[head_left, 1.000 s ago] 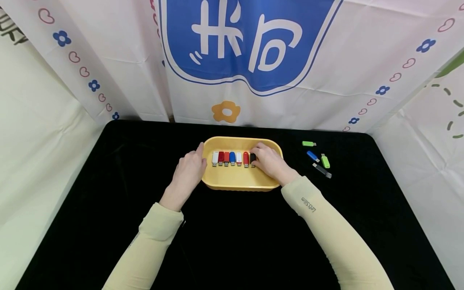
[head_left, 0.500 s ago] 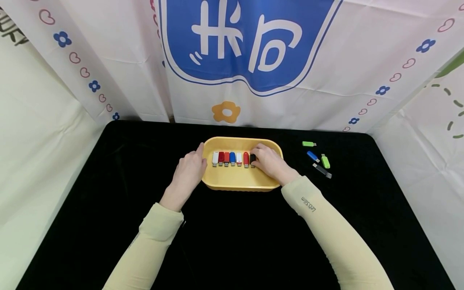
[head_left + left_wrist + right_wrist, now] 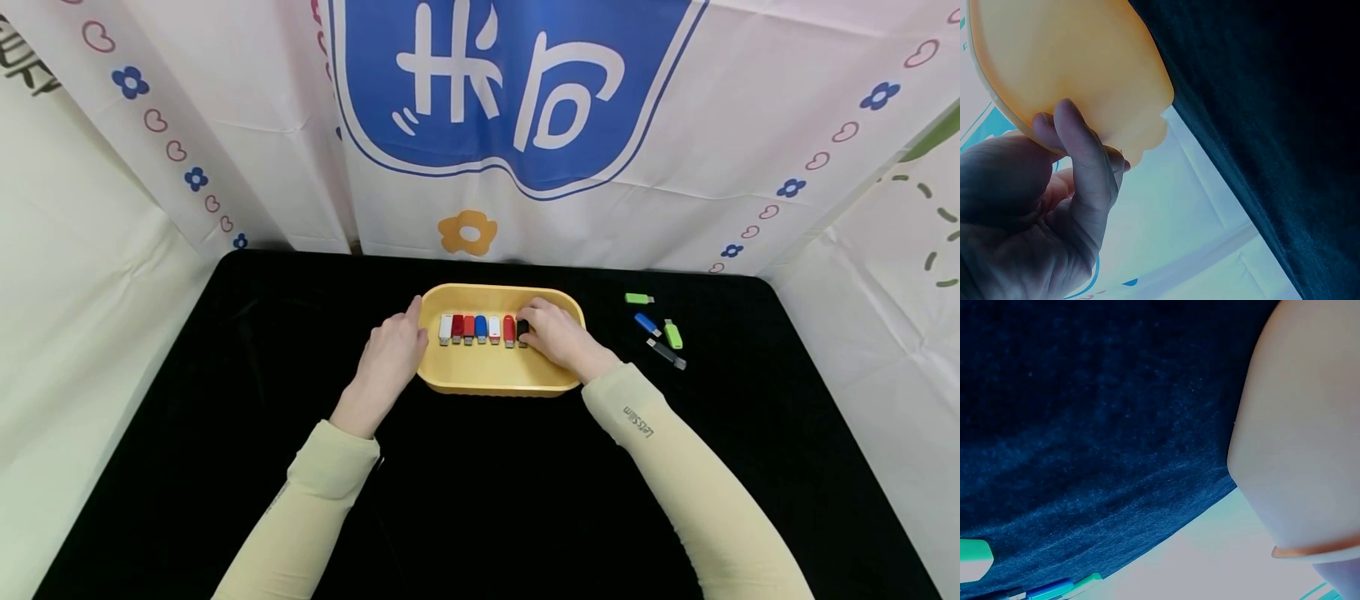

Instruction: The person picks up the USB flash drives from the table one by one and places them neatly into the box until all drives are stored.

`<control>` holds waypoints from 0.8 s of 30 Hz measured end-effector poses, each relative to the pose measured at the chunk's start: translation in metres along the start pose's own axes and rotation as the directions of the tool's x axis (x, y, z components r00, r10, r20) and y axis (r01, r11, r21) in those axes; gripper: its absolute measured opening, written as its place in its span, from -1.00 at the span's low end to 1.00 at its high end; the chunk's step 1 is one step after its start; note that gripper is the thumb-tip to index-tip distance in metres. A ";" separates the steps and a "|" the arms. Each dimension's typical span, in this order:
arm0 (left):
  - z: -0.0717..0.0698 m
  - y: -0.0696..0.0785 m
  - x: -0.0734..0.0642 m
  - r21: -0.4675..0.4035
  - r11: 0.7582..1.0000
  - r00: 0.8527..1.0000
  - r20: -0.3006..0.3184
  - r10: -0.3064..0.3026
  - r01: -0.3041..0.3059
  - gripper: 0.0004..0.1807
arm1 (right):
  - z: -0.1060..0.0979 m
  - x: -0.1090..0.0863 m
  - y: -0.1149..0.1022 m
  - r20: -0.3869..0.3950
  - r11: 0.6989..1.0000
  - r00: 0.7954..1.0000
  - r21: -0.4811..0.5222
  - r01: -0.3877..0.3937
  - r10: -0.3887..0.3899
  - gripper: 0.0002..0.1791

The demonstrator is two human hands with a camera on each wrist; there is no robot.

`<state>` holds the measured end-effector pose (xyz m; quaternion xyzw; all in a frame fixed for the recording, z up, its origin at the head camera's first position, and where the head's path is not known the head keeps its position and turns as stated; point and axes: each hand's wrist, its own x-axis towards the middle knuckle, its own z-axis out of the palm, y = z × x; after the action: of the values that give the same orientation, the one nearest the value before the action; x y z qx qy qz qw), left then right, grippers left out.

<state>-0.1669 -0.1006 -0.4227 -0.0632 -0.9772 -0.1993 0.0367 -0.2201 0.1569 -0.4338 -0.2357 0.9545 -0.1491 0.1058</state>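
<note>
A yellow tray [image 3: 495,379] holds a row of USB sticks side by side, metal plugs toward me. From the left come a white USB stick [image 3: 446,328], two reddish ones, a blue USB stick [image 3: 481,327], a white-and-red one and a red USB stick [image 3: 509,329]. My right hand [image 3: 558,333] reaches inside the tray and pinches a black USB stick [image 3: 522,332] at the row's right end, partly covering it. At the tray's left end my left hand [image 3: 392,346] grips the rim; its curled fingers [image 3: 1082,150] lie against the outer wall in the left wrist view.
Right of the tray on the black cloth [image 3: 480,500] lie loose USB sticks: a green one [image 3: 639,297], a blue one [image 3: 647,324], another green one [image 3: 673,334] and a dark one [image 3: 666,354]. A white printed curtain [image 3: 300,192] hangs behind the table.
</note>
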 end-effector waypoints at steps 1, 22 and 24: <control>0.000 0.000 0.000 0.000 1.000 1.000 -0.002 0.001 -0.001 -0.42 | 0.000 0.000 0.000 -0.006 1.000 1.000 0.001 0.003 -0.003 -0.64; 0.001 0.000 -0.001 0.004 1.000 0.999 -0.033 0.020 -0.019 -0.43 | -0.025 -0.015 -0.002 -0.130 0.996 0.991 0.084 -0.008 0.019 -0.66; 0.002 -0.001 -0.001 0.004 1.000 0.999 -0.038 0.024 -0.024 -0.44 | -0.026 -0.017 -0.001 -0.139 0.996 0.990 0.089 -0.009 0.021 -0.65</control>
<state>-0.1664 -0.1009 -0.4245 -0.0708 -0.9759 -0.1984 0.0579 -0.2120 0.1705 -0.4073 -0.2124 0.9539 -0.2063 0.0499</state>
